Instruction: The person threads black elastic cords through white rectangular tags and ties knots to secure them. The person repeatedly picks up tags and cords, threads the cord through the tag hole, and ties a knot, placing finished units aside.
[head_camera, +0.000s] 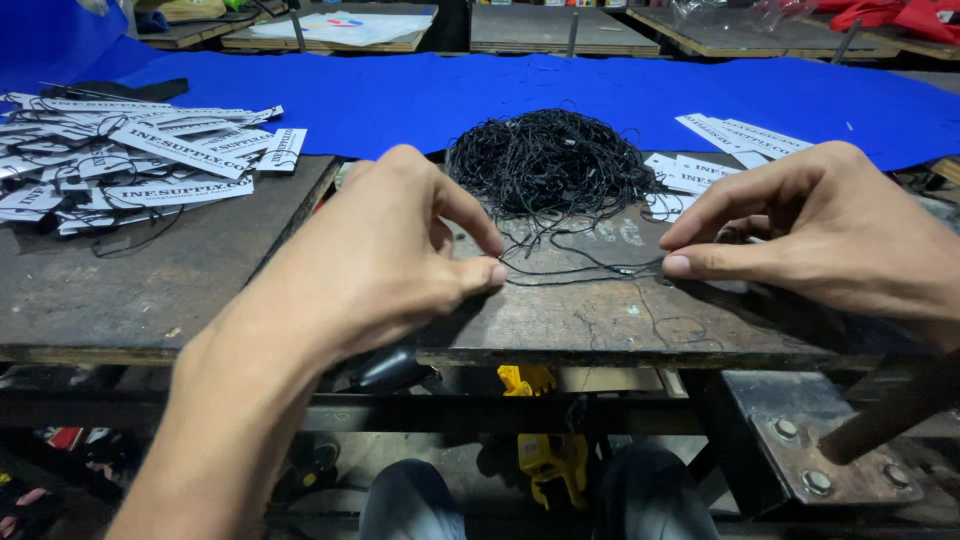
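My left hand (400, 250) pinches one end of a thin black string (580, 268) between thumb and forefinger, just above a worn dark metal table (150, 290). My right hand (810, 230) pinches the string's other end, so it stretches between both hands. Just behind the hands lies a tangled heap of black strings (548, 160). A pile of white printed paper tags with strings attached (130, 160) spreads over the table's left part. A few more white tags (735, 135) lie at the right behind my right hand.
Blue cloth (500, 85) covers the surface behind the table. Wooden boards (550, 25) and red fabric (900, 15) lie farther back. Below the table edge are a bolted metal bracket (840, 450), a yellow part (545, 455) and my knees (410, 505).
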